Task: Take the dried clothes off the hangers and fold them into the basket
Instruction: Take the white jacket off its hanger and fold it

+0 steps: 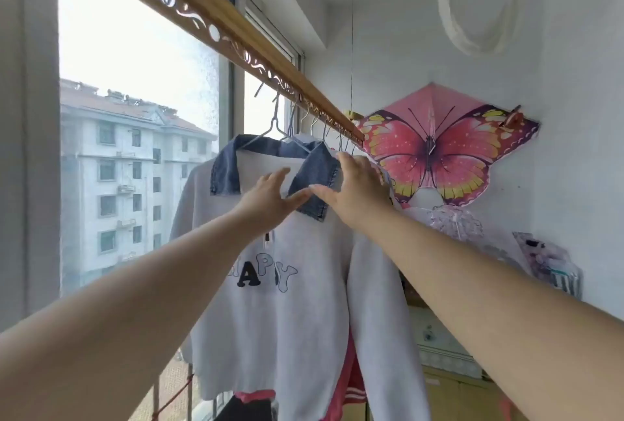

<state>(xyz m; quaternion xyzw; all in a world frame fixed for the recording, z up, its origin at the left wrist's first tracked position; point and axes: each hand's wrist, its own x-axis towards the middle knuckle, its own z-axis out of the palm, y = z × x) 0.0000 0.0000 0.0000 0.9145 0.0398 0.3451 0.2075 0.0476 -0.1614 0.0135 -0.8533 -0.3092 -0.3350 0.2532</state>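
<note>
Both forearms extended up and forward. Left hand (270, 196) fingers straight, at the denim collar (221, 171). Right hand (356, 189) fingers spread flat on the sweatshirt (280, 312) shoulder, gripping nothing. Sweatshirt hangs on a wire hanger (275, 123) from the wooden rail (216, 19).

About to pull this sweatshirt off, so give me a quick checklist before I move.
1. Sweatshirt on hanger: ok.
2. Hanger hooked over rail: ok.
3. Left hand and right hand at collar: ok.
4. Hands gripping cloth: not ok, fingers straight.
5. Basket nearby: cannot tell, out of view.
6. Cloth dry: cannot tell.
</note>
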